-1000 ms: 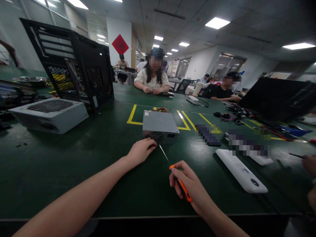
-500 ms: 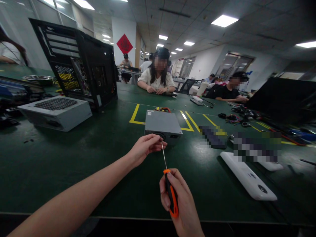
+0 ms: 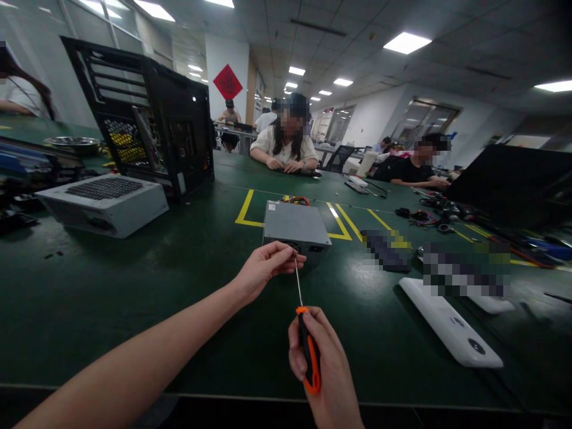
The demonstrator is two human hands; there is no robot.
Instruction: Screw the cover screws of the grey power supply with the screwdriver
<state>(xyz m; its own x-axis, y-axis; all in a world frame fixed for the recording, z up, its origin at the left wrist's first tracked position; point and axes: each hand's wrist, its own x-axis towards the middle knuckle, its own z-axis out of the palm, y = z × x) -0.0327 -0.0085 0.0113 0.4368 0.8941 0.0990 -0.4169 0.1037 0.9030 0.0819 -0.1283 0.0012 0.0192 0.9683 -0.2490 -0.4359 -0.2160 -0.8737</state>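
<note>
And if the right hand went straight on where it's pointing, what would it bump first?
Probably the fingers of the left hand, near where the screwdriver in the right hand ends. The grey metal box looks next beyond, but depth is hard to judge.

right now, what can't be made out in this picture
In the head view:
Tip of the screwdriver: too small, lost against the left hand
Front of the centre metal box: partly covered by that hand
Dark slab right of the box: pixelated
Dark rod: cut off by right edge
</note>
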